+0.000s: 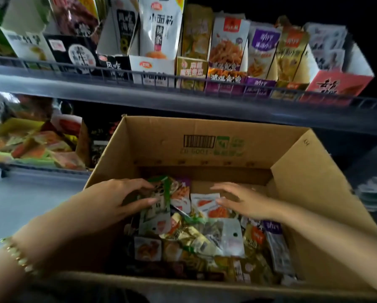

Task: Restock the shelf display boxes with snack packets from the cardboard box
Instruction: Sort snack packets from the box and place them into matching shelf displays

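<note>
- Cardboard box (161, 147): left hand (126, 199) grips green-edged packets (162, 192), which lie between the 2 hands.
- Right hand (244, 201), fingers straight, holding nothing, hovers beside white-orange packet (205, 205).

My left hand (126, 200) was stretched forward and down, forearm entering from lower left, thumb and fingers curled round a green-edged packet (159, 193). My right hand (246, 201) was extended from lower right, palm down, fingers straight and slightly spread, gripping nothing. Both wrists roughly straight. Hands near each other, not touching.
</note>
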{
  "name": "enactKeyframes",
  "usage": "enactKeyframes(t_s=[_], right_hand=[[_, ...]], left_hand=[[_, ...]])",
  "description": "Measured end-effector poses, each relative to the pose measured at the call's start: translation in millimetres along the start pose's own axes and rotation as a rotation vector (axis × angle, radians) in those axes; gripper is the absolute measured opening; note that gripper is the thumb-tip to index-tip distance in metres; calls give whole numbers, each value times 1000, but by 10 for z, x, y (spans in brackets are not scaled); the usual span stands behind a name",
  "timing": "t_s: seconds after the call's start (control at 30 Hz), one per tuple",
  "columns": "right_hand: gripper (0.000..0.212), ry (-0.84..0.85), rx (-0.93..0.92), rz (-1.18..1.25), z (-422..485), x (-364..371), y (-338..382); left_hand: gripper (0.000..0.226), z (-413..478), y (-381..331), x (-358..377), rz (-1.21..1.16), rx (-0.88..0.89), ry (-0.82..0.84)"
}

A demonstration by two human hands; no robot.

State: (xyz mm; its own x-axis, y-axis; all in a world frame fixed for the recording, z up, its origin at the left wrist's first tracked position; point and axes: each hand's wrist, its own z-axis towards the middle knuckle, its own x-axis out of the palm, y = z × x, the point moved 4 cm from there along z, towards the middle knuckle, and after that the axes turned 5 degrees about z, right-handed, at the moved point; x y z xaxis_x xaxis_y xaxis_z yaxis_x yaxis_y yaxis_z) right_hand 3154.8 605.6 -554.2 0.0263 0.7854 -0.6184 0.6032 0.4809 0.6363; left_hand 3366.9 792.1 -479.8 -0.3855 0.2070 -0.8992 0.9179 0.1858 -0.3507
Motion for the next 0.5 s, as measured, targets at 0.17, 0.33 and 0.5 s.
enactKeyframes(t_s=[0.17,0.33,0.5], right_hand=[[75,192,188,116,141,431,-280],[82,202,191,8,236,582,-351],[47,218,183,34,417,740,-321]], left_hand=[[99,25,-15,122,-125,4,16],[74,42,-18,153,-193,-7,39],[72,53,-36,162,-166,-26,56]])
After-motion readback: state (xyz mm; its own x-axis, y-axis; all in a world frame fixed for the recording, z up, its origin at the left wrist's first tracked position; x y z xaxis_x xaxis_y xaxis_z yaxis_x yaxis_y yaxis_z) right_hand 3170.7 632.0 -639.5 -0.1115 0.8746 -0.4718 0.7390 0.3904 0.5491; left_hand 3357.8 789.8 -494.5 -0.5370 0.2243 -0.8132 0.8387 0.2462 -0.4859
